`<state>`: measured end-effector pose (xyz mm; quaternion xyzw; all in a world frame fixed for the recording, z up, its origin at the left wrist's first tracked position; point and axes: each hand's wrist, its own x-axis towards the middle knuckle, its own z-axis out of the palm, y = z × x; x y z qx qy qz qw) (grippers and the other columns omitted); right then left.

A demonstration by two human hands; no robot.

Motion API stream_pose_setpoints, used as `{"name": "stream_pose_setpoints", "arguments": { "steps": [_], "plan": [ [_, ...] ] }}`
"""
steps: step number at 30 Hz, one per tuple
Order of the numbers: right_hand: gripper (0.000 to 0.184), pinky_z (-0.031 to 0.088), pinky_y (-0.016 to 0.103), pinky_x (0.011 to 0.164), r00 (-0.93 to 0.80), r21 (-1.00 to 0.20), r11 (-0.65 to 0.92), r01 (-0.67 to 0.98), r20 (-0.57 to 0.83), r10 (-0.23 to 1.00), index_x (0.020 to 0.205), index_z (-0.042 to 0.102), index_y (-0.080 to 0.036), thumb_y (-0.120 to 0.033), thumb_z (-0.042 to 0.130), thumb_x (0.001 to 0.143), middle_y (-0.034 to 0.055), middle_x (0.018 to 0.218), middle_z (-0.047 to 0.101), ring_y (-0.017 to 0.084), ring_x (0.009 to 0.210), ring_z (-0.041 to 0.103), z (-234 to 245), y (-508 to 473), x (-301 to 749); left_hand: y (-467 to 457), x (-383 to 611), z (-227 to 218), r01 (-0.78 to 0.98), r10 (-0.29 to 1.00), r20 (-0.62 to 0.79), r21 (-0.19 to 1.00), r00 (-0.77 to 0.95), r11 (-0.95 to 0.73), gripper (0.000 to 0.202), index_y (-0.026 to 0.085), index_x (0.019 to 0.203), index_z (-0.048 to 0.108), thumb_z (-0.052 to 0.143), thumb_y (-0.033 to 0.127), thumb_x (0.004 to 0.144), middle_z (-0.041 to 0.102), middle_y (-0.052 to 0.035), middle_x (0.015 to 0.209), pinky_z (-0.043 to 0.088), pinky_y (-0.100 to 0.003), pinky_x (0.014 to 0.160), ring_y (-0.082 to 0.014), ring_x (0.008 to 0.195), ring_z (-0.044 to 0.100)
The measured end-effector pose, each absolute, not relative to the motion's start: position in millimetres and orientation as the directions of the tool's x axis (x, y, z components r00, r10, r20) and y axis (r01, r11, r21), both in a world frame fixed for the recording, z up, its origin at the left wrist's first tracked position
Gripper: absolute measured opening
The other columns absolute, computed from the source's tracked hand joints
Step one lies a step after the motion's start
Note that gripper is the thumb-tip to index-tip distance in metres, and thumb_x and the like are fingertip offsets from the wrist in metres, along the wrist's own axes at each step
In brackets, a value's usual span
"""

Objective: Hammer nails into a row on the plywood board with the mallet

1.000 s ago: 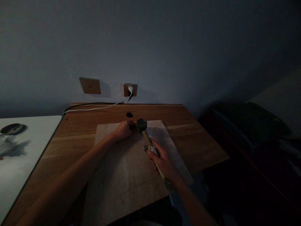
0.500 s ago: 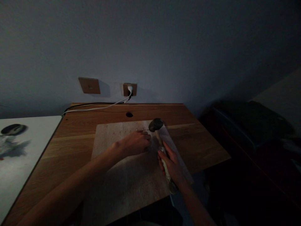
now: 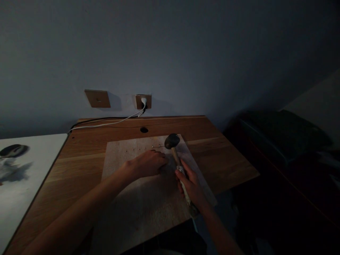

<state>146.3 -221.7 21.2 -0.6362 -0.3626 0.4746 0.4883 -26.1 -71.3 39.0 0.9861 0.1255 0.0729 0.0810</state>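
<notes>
A pale board (image 3: 138, 202) lies on the brown wooden desk (image 3: 87, 148). My right hand (image 3: 191, 186) is closed round the wooden handle of a hammer (image 3: 175, 156), whose dark head hovers over the board's far right corner. My left hand (image 3: 148, 163) rests knuckles-up on the board just left of the handle, fingers curled; what they hold, if anything, is hidden. A thin nail (image 3: 157, 146) lies on the board near the hammer head. A row of small dark marks runs along the board's far edge.
A white cable (image 3: 106, 123) runs from a wall socket (image 3: 143, 101) across the desk's back edge, near a round cable hole (image 3: 144, 129). A white table (image 3: 23, 177) adjoins on the left. Dark furniture (image 3: 281, 138) stands to the right.
My left hand drew back from the board's far edge toward me. The hammer swung right and now stands beside the left hand; a nail lies exposed near its head.
</notes>
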Motion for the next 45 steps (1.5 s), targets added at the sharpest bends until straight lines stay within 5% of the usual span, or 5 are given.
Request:
{"name": "stream_pose_setpoints", "arguments": {
  "steps": [9, 18, 23, 27, 45],
  "plan": [
    [0.082, 0.036, 0.017, 0.031, 0.291, -0.966, -0.26, -0.006, -0.25, 0.923, 0.158, 0.049, -0.017, -0.052, 0.072, 0.087, -0.0092, 0.065, 0.053, 0.007, 0.038, 0.045, 22.5, -220.4, 145.8, -69.5, -28.3, 39.0, 0.238, 0.266, 0.12, 0.21, 0.956, -0.948, 0.009, 0.021, 0.08, 0.069, 0.073, 0.013, 0.08, 0.076, -0.0091, 0.091, 0.056, -0.04, 0.075, -0.031, 0.085, 0.074],
    [0.083, 0.037, 0.017, 0.032, 0.292, -0.965, -0.263, -0.003, -0.252, 0.923, 0.161, 0.047, -0.019, -0.05, 0.072, 0.088, -0.0083, 0.066, 0.056, 0.007, 0.038, 0.045, 23.8, -220.6, 146.0, -59.7, -39.9, 62.3, 0.235, 0.291, 0.063, 0.439, 0.955, -0.867, 0.024, 0.022, 0.079, 0.071, 0.062, 0.0, 0.075, 0.075, -0.002, 0.086, 0.052, -0.03, 0.074, -0.0213, 0.081, 0.072],
    [0.073, 0.039, 0.016, 0.033, 0.267, -0.968, -0.249, -0.034, -0.249, 0.931, 0.157, 0.051, -0.021, -0.045, 0.071, 0.091, -0.0075, 0.071, 0.057, 0.006, 0.04, 0.047, 22.0, -220.6, 147.4, -23.9, -69.3, 49.5, 0.399, 0.603, 0.157, 0.617, 0.782, -0.679, 0.022, 0.02, 0.092, 0.074, 0.062, 0.007, 0.079, 0.077, -0.0021, 0.086, 0.052, -0.025, 0.072, -0.0168, 0.074, 0.07],
    [0.072, 0.038, 0.015, 0.031, 0.263, -0.969, -0.243, -0.035, -0.243, 0.933, 0.158, 0.05, -0.022, -0.045, 0.069, 0.093, -0.0079, 0.072, 0.057, 0.006, 0.039, 0.045, 21.7, -221.0, 146.9, -10.4, -87.6, 28.3, 0.542, 0.765, 0.185, 0.605, 0.617, -0.583, 0.026, 0.02, 0.096, 0.075, 0.061, 0.009, 0.077, 0.078, -0.0033, 0.086, 0.053, -0.027, 0.073, -0.0186, 0.076, 0.071],
    [0.074, 0.039, 0.016, 0.031, 0.268, -0.971, -0.24, -0.01, -0.234, 0.935, 0.158, 0.05, -0.021, -0.046, 0.07, 0.092, -0.0078, 0.071, 0.057, 0.006, 0.039, 0.045, 22.5, -221.6, 147.5, -5.7, -91.6, 0.1, 0.45, 0.699, 0.305, 0.587, 0.647, -0.673, 0.018, 0.02, 0.1, 0.081, 0.066, 0.024, 0.091, 0.074, -0.0067, 0.098, 0.056, -0.032, 0.082, -0.0215, 0.088, 0.071]
  ]
}}
